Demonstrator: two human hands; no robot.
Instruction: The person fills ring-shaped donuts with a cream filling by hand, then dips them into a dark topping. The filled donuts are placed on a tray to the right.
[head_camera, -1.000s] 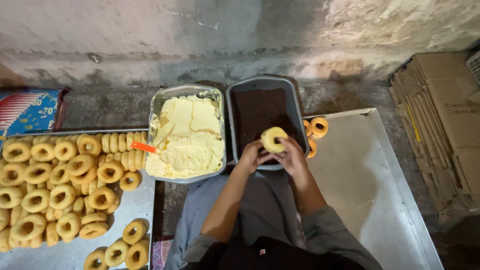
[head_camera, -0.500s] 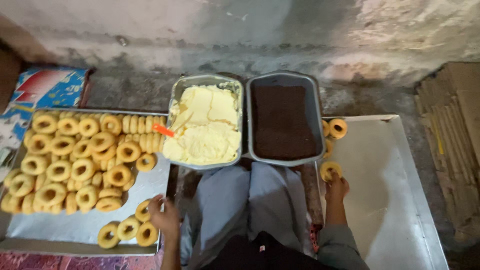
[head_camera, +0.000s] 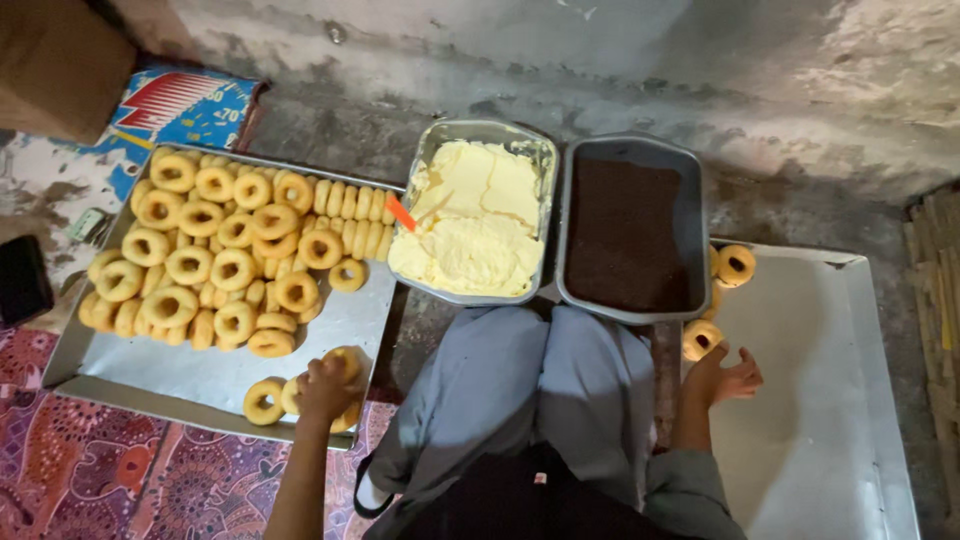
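Rough grey concrete forms the wall and floor, with a patterned mat (head_camera: 110, 480) at lower left. On the floor a left tray (head_camera: 200, 365) is loaded with a heap of ring biscuits (head_camera: 215, 260). Beside it, a cream pan (head_camera: 478, 215) with an orange-handled tool (head_camera: 402, 213) and a dark crumb pan (head_camera: 625, 230) are set side by side, touching, just beyond the person's knees. A right tray (head_camera: 820, 400) is laid at the right, with coated rings (head_camera: 735, 265) at its near-left corner.

The left hand (head_camera: 325, 388) is closed on a ring (head_camera: 345, 362) at the left tray's front edge, next to two more rings (head_camera: 265, 400). The right hand (head_camera: 725, 378) is held open, fingers spread, over the right tray, just beside one ring (head_camera: 702, 340) and gripping nothing.
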